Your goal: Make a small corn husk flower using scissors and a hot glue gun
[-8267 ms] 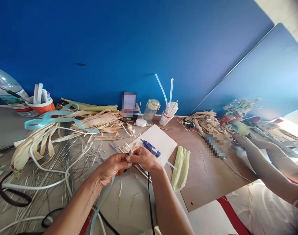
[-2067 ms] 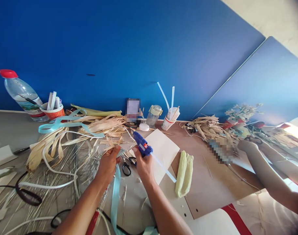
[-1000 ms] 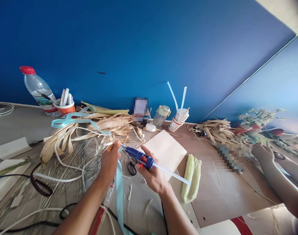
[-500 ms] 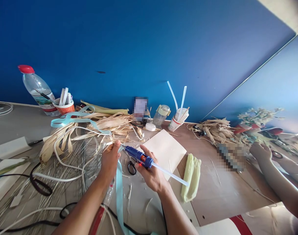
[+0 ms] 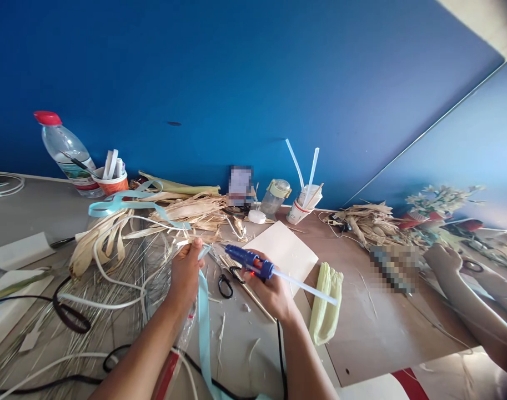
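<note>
My right hand (image 5: 274, 294) is wrapped round a blue hot glue gun (image 5: 247, 260), whose nozzle points left. A long translucent glue stick (image 5: 307, 286) sticks out of its rear, and a small red light glows on it. My left hand (image 5: 186, 272) pinches a light blue ribbon (image 5: 204, 316), which hangs down toward the front edge. A pale strip shows at my left fingertips; what it is I cannot make out. Black-handled scissors (image 5: 225, 286) lie between my hands, beside a thin stick (image 5: 257, 299). The gun's tip is apart from the ribbon.
Dried corn husks (image 5: 195, 214), thin wires (image 5: 107, 278) and a white cable (image 5: 99, 303) crowd the left. A bottle (image 5: 70, 158) and cups stand along the blue partition (image 5: 236, 83). A pale green husk piece (image 5: 326, 305) lies right. Another person's arms (image 5: 465, 294) are at far right.
My right hand has drawn the glue gun to the right, away from my left hand. The scissors and thin stick show more. My left hand stays in nearly the same place with the ribbon.
</note>
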{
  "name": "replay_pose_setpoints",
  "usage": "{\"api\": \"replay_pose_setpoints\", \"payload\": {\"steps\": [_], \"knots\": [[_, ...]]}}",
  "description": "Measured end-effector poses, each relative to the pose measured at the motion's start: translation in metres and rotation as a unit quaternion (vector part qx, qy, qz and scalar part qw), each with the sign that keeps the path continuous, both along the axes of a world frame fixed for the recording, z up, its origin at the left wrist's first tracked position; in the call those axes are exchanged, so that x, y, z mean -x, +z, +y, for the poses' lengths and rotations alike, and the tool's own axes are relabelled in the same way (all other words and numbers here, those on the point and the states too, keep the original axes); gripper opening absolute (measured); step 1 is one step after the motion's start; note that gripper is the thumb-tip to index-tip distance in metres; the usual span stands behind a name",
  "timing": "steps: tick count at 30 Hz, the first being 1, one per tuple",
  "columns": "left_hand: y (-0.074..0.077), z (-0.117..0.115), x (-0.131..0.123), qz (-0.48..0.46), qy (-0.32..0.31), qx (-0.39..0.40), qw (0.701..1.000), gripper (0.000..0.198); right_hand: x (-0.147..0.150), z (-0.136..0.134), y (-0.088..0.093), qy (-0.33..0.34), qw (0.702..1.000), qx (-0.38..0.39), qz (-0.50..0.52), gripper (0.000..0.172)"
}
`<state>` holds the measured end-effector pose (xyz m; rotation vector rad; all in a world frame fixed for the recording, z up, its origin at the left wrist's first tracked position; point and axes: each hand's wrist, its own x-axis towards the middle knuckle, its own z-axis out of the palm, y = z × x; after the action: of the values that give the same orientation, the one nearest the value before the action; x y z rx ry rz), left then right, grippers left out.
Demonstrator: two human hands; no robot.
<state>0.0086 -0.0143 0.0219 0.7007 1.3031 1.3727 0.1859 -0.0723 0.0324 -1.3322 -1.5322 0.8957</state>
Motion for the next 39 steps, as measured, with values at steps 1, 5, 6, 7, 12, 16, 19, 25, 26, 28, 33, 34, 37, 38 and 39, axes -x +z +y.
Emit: {"api": "replay_pose_setpoints", "payload": {"steps": [1,5,6,7,12,16,19,25,26,28,33,34,37,38,39], "knots": [[-0.002,0.001,0.0,-0.009,0.001,-0.001,1.0,0.046,-0.003,0.002,0.0,-0.003,0.999,0.024,0.039,0.03],[-0.007,0.003,-0.002,-0.04,0.007,-0.026,0.999,0.049,-0.015,0.012,-0.001,-0.089,0.963,0.089,0.238,0.031],[-0.009,0.004,-0.002,-0.047,0.007,-0.03,0.998,0.049,-0.018,0.015,-0.001,-0.099,0.945,0.098,0.295,0.033],[-0.01,0.004,-0.003,-0.052,0.006,-0.032,0.998,0.049,-0.02,0.017,-0.002,-0.096,0.926,0.114,0.348,0.033],[-0.014,0.003,-0.003,-0.058,-0.008,-0.033,0.998,0.042,-0.034,0.023,-0.007,-0.016,0.827,0.273,0.49,0.016],[-0.013,0.003,-0.003,-0.079,-0.021,-0.05,0.995,0.04,-0.04,0.021,-0.018,-0.017,0.817,0.318,0.48,0.01],[-0.012,0.003,-0.004,-0.089,-0.035,-0.062,0.993,0.044,-0.043,0.02,-0.025,-0.033,0.838,0.308,0.449,0.012],[-0.01,0.001,-0.005,-0.088,-0.035,-0.056,0.994,0.041,-0.045,0.017,-0.025,-0.096,0.808,0.336,0.474,0.014],[-0.01,0.001,-0.006,-0.087,-0.035,-0.054,0.994,0.041,-0.046,0.016,-0.024,-0.1,0.804,0.345,0.474,0.017],[-0.01,0.001,-0.006,-0.089,-0.038,-0.054,0.994,0.042,-0.049,0.013,-0.023,-0.1,0.813,0.364,0.443,0.027],[-0.011,0.002,-0.005,-0.094,-0.058,-0.059,0.992,0.044,-0.068,0.002,-0.011,-0.191,0.92,0.338,0.048,0.046],[-0.011,0.002,-0.005,-0.092,-0.064,-0.058,0.992,0.045,-0.07,0.0,-0.005,-0.205,0.927,0.314,-0.02,0.045],[-0.009,0.0,-0.006,-0.083,-0.069,-0.051,0.993,0.046,-0.062,-0.005,0.013,-0.207,0.951,0.215,-0.087,0.031],[-0.008,0.0,-0.006,-0.08,-0.07,-0.047,0.993,0.046,-0.054,-0.005,0.018,-0.201,0.96,0.17,-0.099,0.028],[-0.006,-0.001,-0.007,-0.077,-0.074,-0.043,0.993,0.047,-0.044,-0.003,0.021,-0.191,0.967,0.132,-0.102,0.027]]}}
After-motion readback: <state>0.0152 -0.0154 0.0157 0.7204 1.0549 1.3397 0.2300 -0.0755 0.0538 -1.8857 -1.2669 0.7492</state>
